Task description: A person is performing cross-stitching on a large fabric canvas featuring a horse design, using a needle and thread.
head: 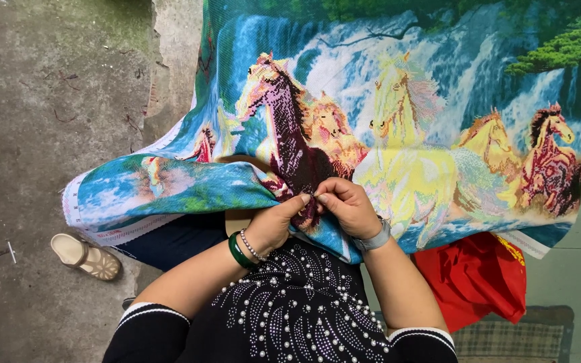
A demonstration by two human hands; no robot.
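Observation:
A large cross-stitch cloth [405,101] with running horses and a waterfall lies spread over my lap. My left hand [274,222], with a green bangle and a bead bracelet at the wrist, pinches the cloth at the dark maroon horse [294,144]. My right hand [347,205], with a grey band at the wrist, has its fingers closed on the same fold, fingertips meeting those of the left hand. Whether a needle is between the fingers I cannot tell. The cloth's left edge is folded under.
A red bag [472,275] lies under the cloth at the right. My beige sandal [85,255] rests on the grey concrete floor [48,121] at the left. A checked mat [506,339] shows at the bottom right.

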